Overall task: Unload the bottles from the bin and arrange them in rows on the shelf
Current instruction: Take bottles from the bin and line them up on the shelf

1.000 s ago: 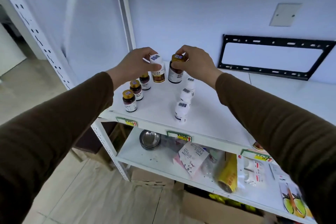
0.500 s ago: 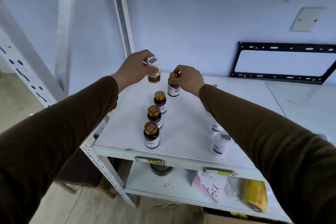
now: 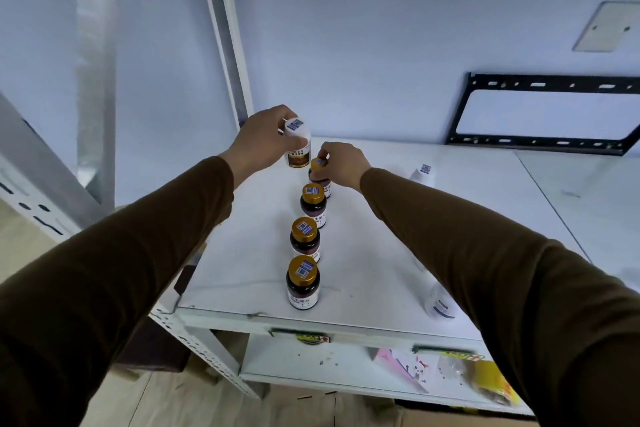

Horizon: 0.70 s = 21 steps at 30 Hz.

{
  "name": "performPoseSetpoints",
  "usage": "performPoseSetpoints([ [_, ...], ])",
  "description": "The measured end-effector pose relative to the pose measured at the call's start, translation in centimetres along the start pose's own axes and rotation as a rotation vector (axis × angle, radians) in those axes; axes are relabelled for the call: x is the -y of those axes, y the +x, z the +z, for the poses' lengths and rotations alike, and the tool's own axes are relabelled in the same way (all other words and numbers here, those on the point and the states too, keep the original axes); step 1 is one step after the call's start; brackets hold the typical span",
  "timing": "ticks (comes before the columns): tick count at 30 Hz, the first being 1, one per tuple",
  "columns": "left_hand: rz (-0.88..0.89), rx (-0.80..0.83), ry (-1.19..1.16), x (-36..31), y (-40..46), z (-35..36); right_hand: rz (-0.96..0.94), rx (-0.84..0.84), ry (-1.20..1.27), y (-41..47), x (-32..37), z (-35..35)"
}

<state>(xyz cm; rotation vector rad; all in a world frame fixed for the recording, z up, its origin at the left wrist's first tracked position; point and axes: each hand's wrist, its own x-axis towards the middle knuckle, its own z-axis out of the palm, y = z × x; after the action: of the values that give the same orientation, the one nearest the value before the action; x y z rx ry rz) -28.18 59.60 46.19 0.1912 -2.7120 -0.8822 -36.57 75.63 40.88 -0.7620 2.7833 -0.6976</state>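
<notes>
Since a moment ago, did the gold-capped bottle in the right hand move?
Yes. The gold-capped bottle went from beside the row of bottles to its far end.

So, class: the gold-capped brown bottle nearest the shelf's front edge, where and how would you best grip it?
Probably by the gold cap, coming from above. The front bottle stands upright, its cap is clear overhead, and the next bottle stands close behind it.

White shelf (image 3: 381, 239): gold-capped bottles (image 3: 304, 234) in row, white bottles (image 3: 437, 302) right
</notes>
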Motion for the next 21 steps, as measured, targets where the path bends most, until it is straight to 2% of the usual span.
performPoseSetpoints([
  [9, 0.015, 0.015, -0.014, 0.0, 1.3, -0.2, -0.014, 0.108, -0.044, 0.1, -0.4, -1.7],
  [17, 0.125, -0.035, -0.160, -5.3, 2.3, 0.3, 0.001, -0.114, -0.048, -4.4, -3.7, -10.4],
  [21, 0.204, 0.022, -0.256, -9.6, 2.5, 3.2, 0.060, -0.178, -0.090, -9.0, -6.4, -12.9],
])
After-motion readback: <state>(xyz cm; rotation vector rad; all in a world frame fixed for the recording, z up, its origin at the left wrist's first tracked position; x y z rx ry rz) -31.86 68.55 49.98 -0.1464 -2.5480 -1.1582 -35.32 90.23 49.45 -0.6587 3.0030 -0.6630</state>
